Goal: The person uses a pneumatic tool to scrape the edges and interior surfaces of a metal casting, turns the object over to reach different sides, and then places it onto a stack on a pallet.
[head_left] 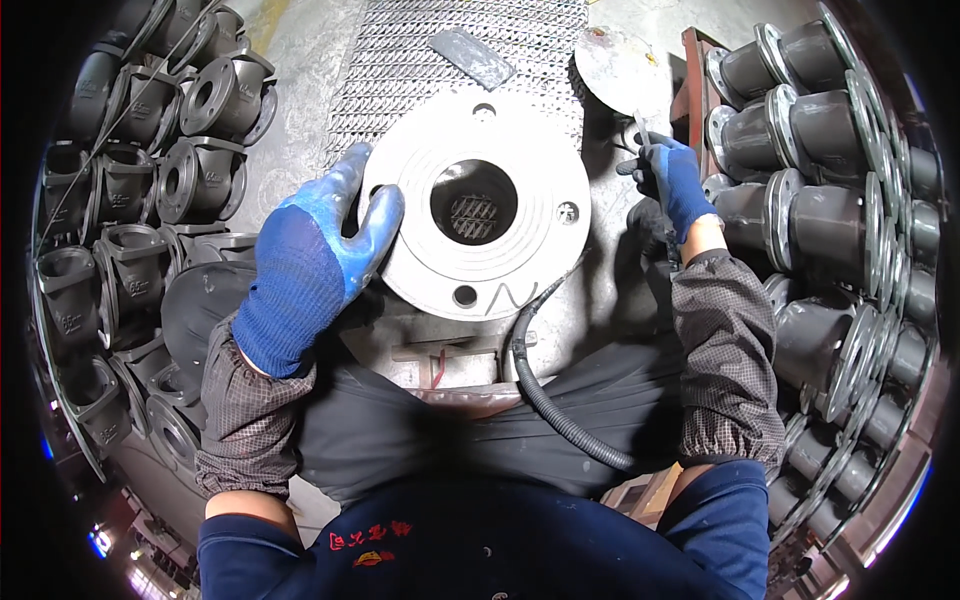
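Observation:
A round, pale flange (pixel 540 235) with a wide centre bore and smaller bolt holes faces up in front of me. My left hand (pixel 318 240), in a blue coated glove, grips its left rim; the thumb lies on the edge near a bolt hole, with the fingers farther along the rim. My right hand (pixel 672 175), gloved in blue and dark grey, is closed round a thin scraper (pixel 640 124), whose handle is mostly hidden. The scraper points at a pale round plate (pixel 622 72) with smears on it, beyond the flange at the right.
Dark cast valve bodies (pixel 205 180) are stacked at the left, and flanged castings (pixel 745 140) line the right. Under the flange's far side runs a metal mesh mat (pixel 400 60) with a dark flat bar (pixel 472 58) on it. A corrugated hose (pixel 560 420) curves across my lap.

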Motion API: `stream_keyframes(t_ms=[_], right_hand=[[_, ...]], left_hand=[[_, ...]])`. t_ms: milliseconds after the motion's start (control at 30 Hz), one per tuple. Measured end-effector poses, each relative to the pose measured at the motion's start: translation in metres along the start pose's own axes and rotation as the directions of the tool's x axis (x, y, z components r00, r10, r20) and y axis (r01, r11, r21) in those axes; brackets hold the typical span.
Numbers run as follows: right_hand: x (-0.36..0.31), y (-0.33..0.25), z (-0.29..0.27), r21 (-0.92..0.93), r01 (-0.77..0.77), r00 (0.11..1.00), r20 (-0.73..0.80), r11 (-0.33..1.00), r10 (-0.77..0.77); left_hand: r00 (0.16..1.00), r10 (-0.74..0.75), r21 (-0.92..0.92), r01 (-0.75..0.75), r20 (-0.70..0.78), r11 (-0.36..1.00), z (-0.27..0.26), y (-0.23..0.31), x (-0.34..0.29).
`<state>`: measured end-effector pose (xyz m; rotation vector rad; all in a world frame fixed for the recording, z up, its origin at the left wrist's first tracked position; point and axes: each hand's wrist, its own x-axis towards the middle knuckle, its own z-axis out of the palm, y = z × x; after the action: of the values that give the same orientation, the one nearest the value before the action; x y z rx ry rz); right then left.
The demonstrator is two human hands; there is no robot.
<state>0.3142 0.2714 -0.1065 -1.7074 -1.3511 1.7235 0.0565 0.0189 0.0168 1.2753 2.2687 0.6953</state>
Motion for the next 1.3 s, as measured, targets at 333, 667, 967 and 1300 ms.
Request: stream_keyframes(t_ms=[333, 667, 967, 1300], right_hand=[[-0.02, -0.018, 0.013, 0.066, 0.039, 0.997, 0.061, 0.997, -0.043], [-0.127, 0.01, 0.015, 0.437, -0.041, 0.959, 0.269, 0.899, -0.087], [-0.143, 0.027, 0.008, 0.442, 0.114, 0.9, 0.332, 0.89, -0.28], [-0.142, 0.025, 0.036, 0.196, 0.361, 0.799, 0.438, 0.911, -0.411]], left_hand=[[0.956, 0.121, -0.18, -0.173, -0.269, 0.968, -0.007, -0.004, 0.013], [0.754, 0.542, 0.537, -0.651, 0.373, 0.536, 0.04, 0.062, 0.068], [0.899, 0.298, 0.357, -0.406, 0.32, 0.841, 0.007, 0.015, 0.085], [0.971, -0.025, -0.333, 0.106, 0.239, 0.937, -0.051, -0.068, 0.058]])
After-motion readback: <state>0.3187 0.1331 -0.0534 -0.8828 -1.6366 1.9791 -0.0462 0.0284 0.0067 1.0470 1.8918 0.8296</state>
